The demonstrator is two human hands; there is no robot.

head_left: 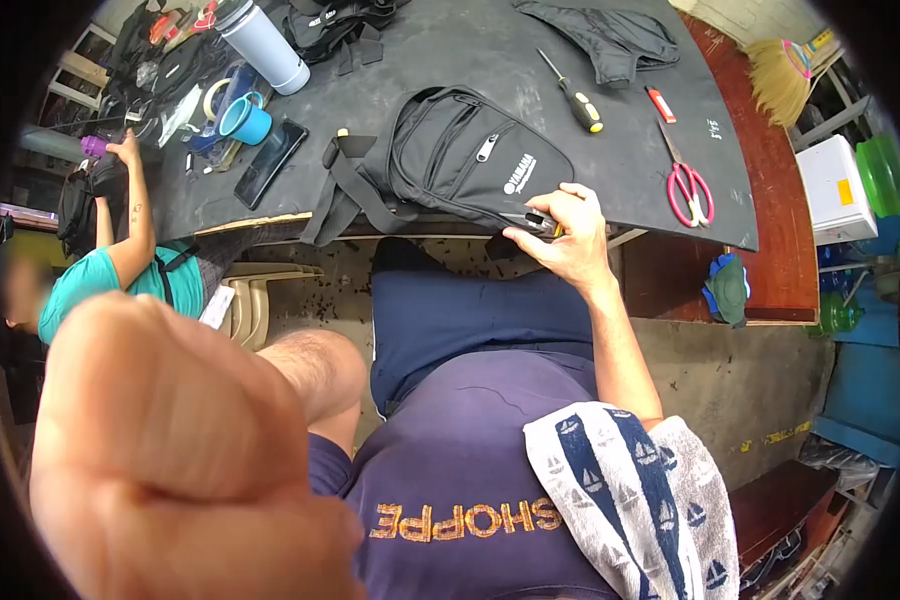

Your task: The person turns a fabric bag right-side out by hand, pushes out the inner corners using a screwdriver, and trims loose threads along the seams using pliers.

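A black Yamaha sling bag (450, 155) lies at the table's near edge, its front zip pocket facing up. At the bag's lower right corner is my right hand (573, 235), its thumb and fingers closed around a small black-and-yellow tool (542, 222) whose kind I cannot make out. The bag's wide black strap (355, 195) hangs over the edge on the left. My left hand (180, 450) is raised very close to the camera, large and blurred, and its fingertips are hidden.
Pink-handled scissors (692, 195), a red cutter (660, 104), a screwdriver (580, 105) and another black bag piece (615, 35) lie on the table (370, 110). A phone (270, 165), blue mug (245, 120) and tumbler (265, 50) stand left. A person in a teal shirt (100, 285) sits there.
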